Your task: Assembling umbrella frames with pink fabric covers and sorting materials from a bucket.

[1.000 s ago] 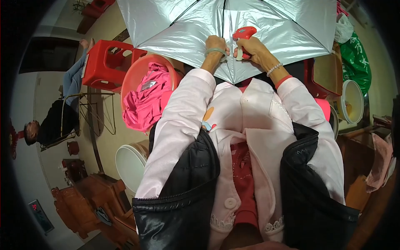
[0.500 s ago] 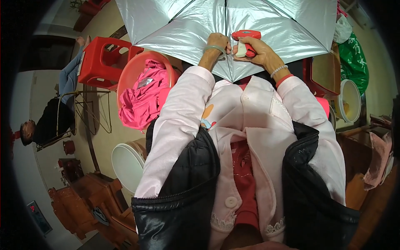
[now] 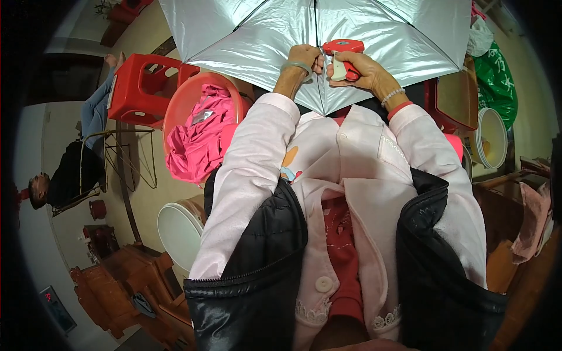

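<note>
Right hand [image 3: 362, 69]: fingers closed around a red-and-white handheld tool [image 3: 343, 46], over the lower part of a silver umbrella [image 3: 246, 52]. Left hand [image 3: 304, 57] just beside, fingers curled near the dark middle rib [image 3: 316, 23]; cannot tell whether they grip anything. Red basin [image 3: 239, 98] at left.

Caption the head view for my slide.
Right hand grips a red-and-white handheld tool over a silver umbrella canopy, left hand curled nearby.

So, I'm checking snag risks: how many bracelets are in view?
2: a pale bangle on the left wrist, a beaded bracelet on the right wrist. Sleeves may hide more.
</note>
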Motion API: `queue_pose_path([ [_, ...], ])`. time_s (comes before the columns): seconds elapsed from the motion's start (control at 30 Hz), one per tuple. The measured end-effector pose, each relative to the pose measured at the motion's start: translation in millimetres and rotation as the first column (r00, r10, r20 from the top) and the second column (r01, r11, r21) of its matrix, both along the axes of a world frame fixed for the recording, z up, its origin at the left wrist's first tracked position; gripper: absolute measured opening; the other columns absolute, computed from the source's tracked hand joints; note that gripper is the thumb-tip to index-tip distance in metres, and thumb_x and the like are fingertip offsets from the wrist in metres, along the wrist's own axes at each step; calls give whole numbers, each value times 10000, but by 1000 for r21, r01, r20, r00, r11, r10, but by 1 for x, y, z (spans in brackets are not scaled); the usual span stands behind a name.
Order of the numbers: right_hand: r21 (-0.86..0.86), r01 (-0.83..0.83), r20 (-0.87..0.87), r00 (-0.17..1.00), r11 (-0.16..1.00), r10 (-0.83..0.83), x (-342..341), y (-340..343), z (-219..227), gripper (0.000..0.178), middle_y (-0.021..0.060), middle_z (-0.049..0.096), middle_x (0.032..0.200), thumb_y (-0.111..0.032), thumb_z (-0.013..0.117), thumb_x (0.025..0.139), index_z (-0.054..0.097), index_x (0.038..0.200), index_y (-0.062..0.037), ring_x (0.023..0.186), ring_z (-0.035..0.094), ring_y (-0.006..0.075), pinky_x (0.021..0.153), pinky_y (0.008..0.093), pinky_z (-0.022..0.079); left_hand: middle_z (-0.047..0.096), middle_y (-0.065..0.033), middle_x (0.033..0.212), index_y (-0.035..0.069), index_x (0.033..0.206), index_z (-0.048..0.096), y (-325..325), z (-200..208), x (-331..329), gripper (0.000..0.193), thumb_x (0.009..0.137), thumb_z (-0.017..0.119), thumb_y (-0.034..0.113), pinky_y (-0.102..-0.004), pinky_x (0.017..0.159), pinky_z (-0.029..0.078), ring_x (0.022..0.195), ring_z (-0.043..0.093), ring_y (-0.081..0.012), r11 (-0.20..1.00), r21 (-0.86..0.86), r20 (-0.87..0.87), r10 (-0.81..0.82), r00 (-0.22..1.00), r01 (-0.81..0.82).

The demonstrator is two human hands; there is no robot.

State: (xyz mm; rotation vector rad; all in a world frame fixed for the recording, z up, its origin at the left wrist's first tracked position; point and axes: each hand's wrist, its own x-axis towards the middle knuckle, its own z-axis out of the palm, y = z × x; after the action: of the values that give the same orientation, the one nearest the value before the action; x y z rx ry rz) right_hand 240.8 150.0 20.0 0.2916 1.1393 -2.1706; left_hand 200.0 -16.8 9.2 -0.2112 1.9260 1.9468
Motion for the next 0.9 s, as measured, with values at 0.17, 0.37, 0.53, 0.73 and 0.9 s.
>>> queue_pose_path([
  [0.17,-1,-22,12,1000,1000,22,-5,0,-4,178,108,589,771,-169,531,813,497,920,-31,675,606,197,649,410,536,557,-128,570,-88,736,558,1,-4,-1,149,784,481,30,-302,354,431,395,516,-192,999,-6,-40,-32,999,31],
  [0.37,71,-35,-57,998,997,39,-16,4,-21,137,93,580,705,-132,525,792,510,865,-17,600,593,191,552,363,530,565,-138,584,-96,760,556,6,-7,-4,155,797,468,26,-300,367,453,420,545,-201,999,-6,-45,-51,998,51],
  [0.53,118,39,-107,994,992,-26,-8,-14,-6,141,103,547,613,-97,527,753,516,838,16,507,564,205,423,329,470,577,-137,567,-77,718,576,7,-11,-5,193,804,450,42,-302,393,468,440,568,-207,992,-128,-74,-5,997,-4],
  [0.73,524,75,-418,891,848,180,-8,8,58,185,112,578,670,-118,506,747,514,821,51,514,559,182,429,287,444,601,-137,572,-17,659,611,-18,10,-35,220,778,464,96,-325,471,493,473,593,-222,754,-602,8,-325,946,264],
  [0.9,783,498,-617,700,373,359,-19,49,89,224,89,558,606,-163,511,744,517,822,46,503,549,162,434,290,437,621,-189,920,15,899,634,-82,53,-84,223,708,588,119,-315,687,507,840,627,-268,-73,-993,114,-523,844,89],
])
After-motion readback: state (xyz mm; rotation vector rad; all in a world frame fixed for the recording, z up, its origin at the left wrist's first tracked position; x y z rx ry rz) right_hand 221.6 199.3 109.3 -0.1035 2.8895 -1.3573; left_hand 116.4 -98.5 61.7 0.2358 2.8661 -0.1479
